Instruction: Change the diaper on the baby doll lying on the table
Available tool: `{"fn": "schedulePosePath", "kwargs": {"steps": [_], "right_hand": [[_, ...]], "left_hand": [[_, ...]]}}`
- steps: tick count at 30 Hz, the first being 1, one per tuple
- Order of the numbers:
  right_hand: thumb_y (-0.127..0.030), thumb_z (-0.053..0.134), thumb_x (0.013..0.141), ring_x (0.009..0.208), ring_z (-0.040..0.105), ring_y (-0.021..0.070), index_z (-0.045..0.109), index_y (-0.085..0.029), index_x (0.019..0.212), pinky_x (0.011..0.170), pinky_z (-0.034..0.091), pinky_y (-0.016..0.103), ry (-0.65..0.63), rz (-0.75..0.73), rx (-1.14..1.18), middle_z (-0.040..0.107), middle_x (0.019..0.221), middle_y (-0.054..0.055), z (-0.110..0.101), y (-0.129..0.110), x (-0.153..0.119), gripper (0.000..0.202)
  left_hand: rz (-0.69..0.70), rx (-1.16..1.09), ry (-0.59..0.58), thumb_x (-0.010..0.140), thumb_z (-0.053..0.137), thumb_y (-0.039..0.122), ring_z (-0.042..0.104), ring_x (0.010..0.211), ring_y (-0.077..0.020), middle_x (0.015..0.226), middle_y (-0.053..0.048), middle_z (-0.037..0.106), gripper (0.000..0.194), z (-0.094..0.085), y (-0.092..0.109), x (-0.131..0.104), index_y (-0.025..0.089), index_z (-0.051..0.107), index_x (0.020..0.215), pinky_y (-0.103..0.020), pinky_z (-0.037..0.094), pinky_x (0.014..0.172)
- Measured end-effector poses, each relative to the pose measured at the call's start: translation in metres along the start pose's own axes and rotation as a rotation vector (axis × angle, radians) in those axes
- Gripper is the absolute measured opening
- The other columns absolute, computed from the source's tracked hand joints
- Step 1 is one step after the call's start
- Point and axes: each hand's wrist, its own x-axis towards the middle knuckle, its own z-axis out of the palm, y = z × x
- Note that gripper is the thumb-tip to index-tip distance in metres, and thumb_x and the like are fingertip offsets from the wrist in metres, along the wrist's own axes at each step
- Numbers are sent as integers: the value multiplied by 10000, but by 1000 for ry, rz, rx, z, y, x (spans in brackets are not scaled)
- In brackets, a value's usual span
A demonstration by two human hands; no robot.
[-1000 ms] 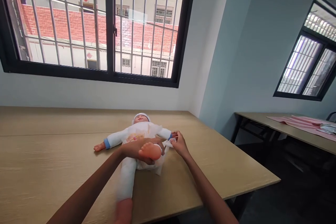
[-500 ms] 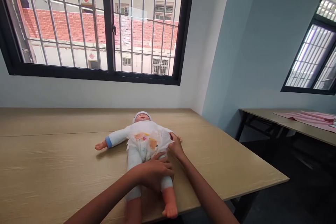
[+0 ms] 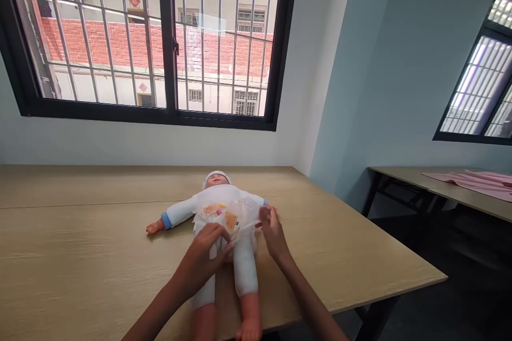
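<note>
Nearest, below both grips, the bare feet [image 3: 250, 325] of a baby doll [image 3: 219, 192] lie by the front edge of the desk [image 3: 340, 245], with the white-clad legs [image 3: 245, 272] leading up between the person's forearms. The doll is on its back, head farthest away. Over its lap is the left grip [image 3: 206, 250], fingers curled and thumb turned toward them; whether they pinch the printed disposable diaper [image 3: 228, 217] or only rest against it cannot be told. The right grip [image 3: 273, 232] is beside the diaper's edge at the doll's left hip, thumb and fingertips bent close to one another; whether any of the edge is caught between them is too unclear to say. The diaper sits around the doll's hips, just ahead of the left grip, its edges loose and ruffled. The step in hand seems to be settling the diaper at the waist and hip; the next move there would call for a light fingertip pinch on the side edge while the other grip steadies the front, since the thin material could crease or slip. Beyond the grips come the outstretched arms with blue cuffs, then the capped head; farther off, right of the right grip, pink cloth [image 3: 476, 180] lies on another desk [image 3: 394, 177].
</note>
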Motion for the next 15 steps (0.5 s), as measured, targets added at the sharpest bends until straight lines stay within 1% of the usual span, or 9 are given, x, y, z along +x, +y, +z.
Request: {"fn": "schedulePosePath", "kwargs": {"steps": [2, 4, 5, 6, 7, 9, 11, 13, 15], "right_hand": [[-626, 605, 747, 842, 639, 224, 443, -175, 1220, 728, 505, 314, -38, -20, -62, 644, 1034, 98, 13, -9, -16, 674], [-556, 722, 663, 950, 631, 258, 386, -193, 1288, 779, 509, 338, -33, -83, -136, 623, 1125, 109, 25, -17, -22, 797], [-510, 731, 666, 1011, 617, 273, 386, -201, 1294, 816, 505, 353, -20, -121, -159, 611, 1162, 112, 30, -20, -21, 780], [-464, 706, 699, 1063, 599, 278, 397, -207, 1286, 856, 496, 365, -9, -156, -166, 598, 1195, 114, 33, -22, -18, 712], [-418, 657, 744, 1089, 589, 273, 413, -210, 1270, 887, 486, 373, -3, -179, -159, 591, 1213, 113, 35, -24, -13, 616], [-336, 546, 808, 1082, 595, 246, 447, -205, 1218, 918, 471, 373, -10, -198, -113, 600, 1195, 109, 38, -23, 1, 442], [-302, 500, 813, 1039, 610, 221, 474, -195, 1143, 910, 476, 358, -22, -194, -42, 620, 1135, 107, 40, -16, 19, 349], [-301, 512, 784, 983, 623, 209, 480, -192, 1072, 859, 497, 332, -10, -158, 23, 632, 1069, 105, 43, -6, 36, 309], [-301, 516, 759, 907, 635, 203, 469, -194, 1020, 786, 514, 312, 3, -97, 48, 640, 1004, 103, 47, 5, 52, 286]], "left_hand": [[-62, 62, 220, 781, 555, 446, 562, 988, -287, 934, -75, 604, 222, -1, -16, 2, 229, 571, 821, -464, 452, 930], [-220, 30, 415, 727, 578, 507, 547, 1033, -307, 1004, -98, 579, 349, -4, -32, 9, 207, 526, 897, -493, 439, 944], [-331, -40, 450, 698, 587, 537, 547, 1051, -314, 1049, -114, 571, 419, -7, -38, 15, 197, 506, 929, -484, 451, 930], [-441, -132, 424, 676, 591, 562, 553, 1061, -319, 1087, -130, 569, 470, -11, -43, 20, 191, 496, 949, -463, 471, 900], [-533, -227, 354, 659, 595, 580, 565, 1060, -322, 1106, -140, 578, 499, -16, -47, 26, 189, 501, 953, -433, 492, 856], [-623, -384, 170, 641, 614, 597, 596, 1015, -310, 1043, -126, 628, 494, -27, -52, 36, 191, 542, 912, -371, 506, 772], [-620, -454, 49, 616, 657, 596, 618, 905, -279, 891, -87, 662, 471, -36, -55, 42, 186, 585, 838, -329, 490, 710], [-592, -504, 13, 587, 703, 579, 603, 772, -226, 761, -49, 642, 463, -41, -58, 47, 170, 595, 775, -299, 459, 662], [-553, -556, 16, 574, 727, 570, 563, 671, -177, 691, -18, 604, 471, -42, -62, 49, 159, 585, 753, -277, 427, 616]]}}
